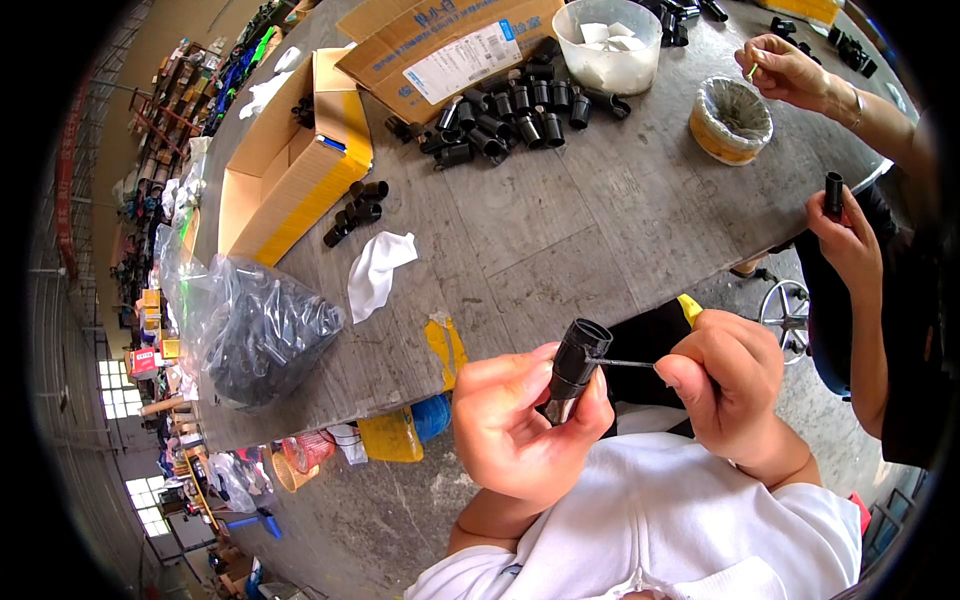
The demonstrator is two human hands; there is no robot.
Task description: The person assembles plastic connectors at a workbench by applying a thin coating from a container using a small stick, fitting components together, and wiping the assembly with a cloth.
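My left hand is closed around a black plastic tube fitting, held tilted with its round open end up, just off the table's near edge. My right hand pinches a thin dark rod, like a slim pick. The rod's far end meets the side of the fitting near my left fingertips; whether it enters a hole I cannot make out. Most of the rod's other end is hidden inside my right fist. Similar black fittings lie piled on the grey table.
A co-worker's hand holds something small above a bag-lined yellow tub; their other hand grips a black tube. A clear bucket holds white pieces. At left are an open carton, white paper and a plastic bag.
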